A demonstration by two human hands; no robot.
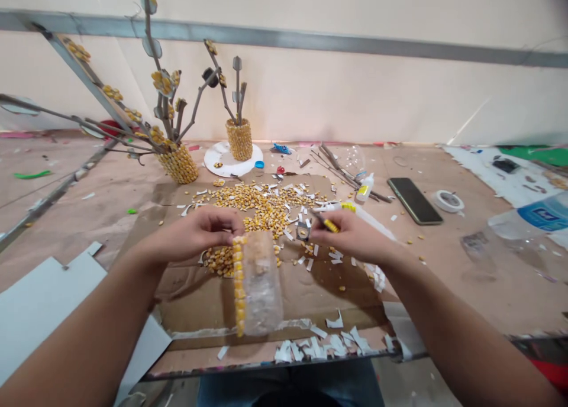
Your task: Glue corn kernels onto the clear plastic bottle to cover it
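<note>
My left hand (202,235) is closed at the top of a clear plastic container (264,288), held tilted above the cardboard. Yellow corn kernels (239,288) are stuck in a column along its left side; the rest of its wall is bare. To the right, my right hand (346,235) is closed around a slim black-and-yellow tool (329,223), whose exact kind I cannot make out. A small dark-edged piece (303,231) shows beside my right fingertips. Loose corn kernels (266,209) lie heaped between and beyond both hands, mixed with white scraps.
Two kernel-covered pots (177,163) (239,139) with twigs stand at the back left, one on a white plate (213,158). At right are a glue bottle (365,188), phone (415,201), tape roll (448,202) and water bottle (532,217). Paper scraps (315,348) line the front edge.
</note>
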